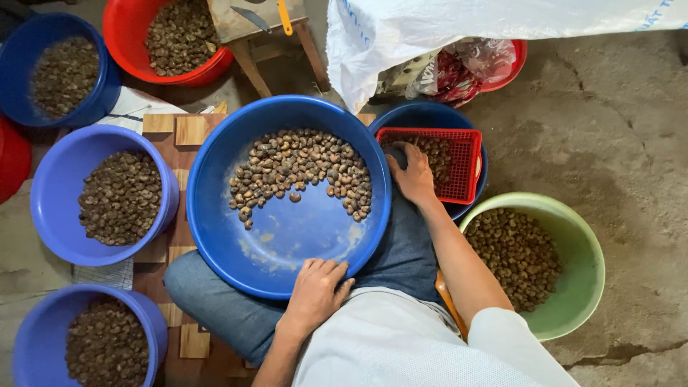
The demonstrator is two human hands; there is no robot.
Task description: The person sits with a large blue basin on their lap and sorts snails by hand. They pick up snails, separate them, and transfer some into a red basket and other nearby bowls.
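A big blue basin [287, 244] rests on my lap, with brown nuts [301, 168] spread across its far half. My left hand [317, 289] grips the basin's near rim, fingers curled over the edge. My right hand [413, 174] reaches into a red mesh basket [459, 154] of nuts that sits in a darker blue basin [430, 115] just right of the big one; its fingers are closed among the nuts, and whether they hold any is hidden.
A green basin [584, 272] of nuts stands at my right. Purple basins [54, 197] [32, 337], a blue basin [29, 39] and a red basin [125, 36] of nuts ring the left and back. A white sack [430, 29], a wooden stool [244, 32] and concrete floor lie beyond.
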